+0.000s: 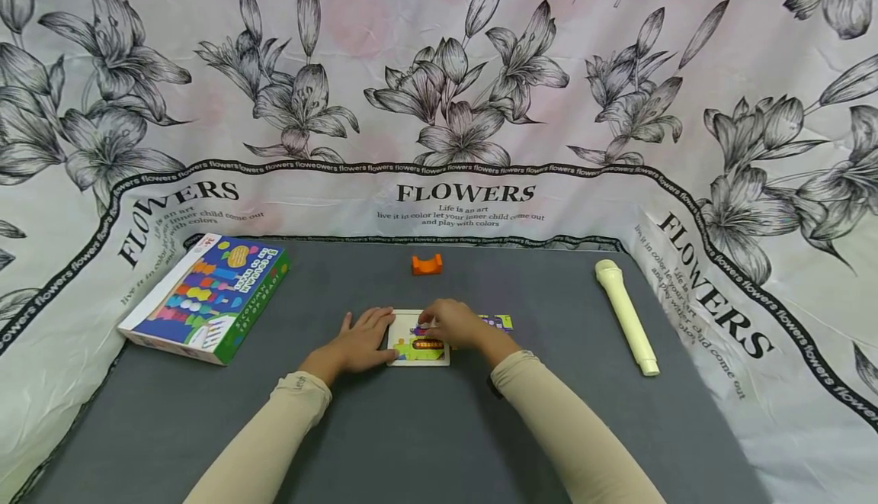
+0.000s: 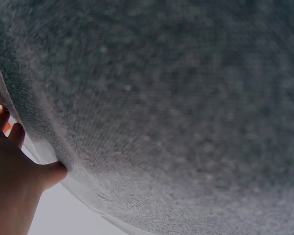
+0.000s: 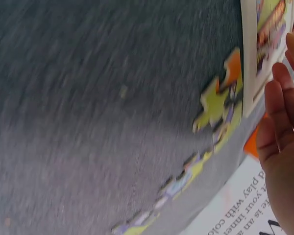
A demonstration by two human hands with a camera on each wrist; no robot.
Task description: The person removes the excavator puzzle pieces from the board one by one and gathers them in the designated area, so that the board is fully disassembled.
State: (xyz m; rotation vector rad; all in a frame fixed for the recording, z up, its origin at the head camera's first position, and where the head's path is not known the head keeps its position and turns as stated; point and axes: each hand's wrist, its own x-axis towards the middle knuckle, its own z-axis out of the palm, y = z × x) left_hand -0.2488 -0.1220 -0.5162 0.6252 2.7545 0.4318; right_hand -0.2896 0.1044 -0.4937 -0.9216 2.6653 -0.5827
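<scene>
A small jigsaw puzzle with a white frame (image 1: 406, 312) and a colourful picture lies on the grey table, partly filled with pieces. My left hand (image 1: 357, 345) rests at the frame's left edge, its fingers spread and thumb out along the lower corner. Over the upper right of the puzzle, my right hand (image 1: 458, 326) pinches a small puzzle piece (image 1: 430, 324), mostly hidden by the fingers. Loose puzzle pieces (image 3: 213, 105) lie on the table just right of the frame, partly behind the right wrist in the head view.
Behind the puzzle sits an orange plastic block (image 1: 427, 264). A boxed game (image 1: 213, 290) lies at the left, and a cream-coloured stick with a rounded head (image 1: 626, 313) lies at the right. Flower-printed cloth (image 1: 459, 207) surrounds the grey table (image 1: 398, 443).
</scene>
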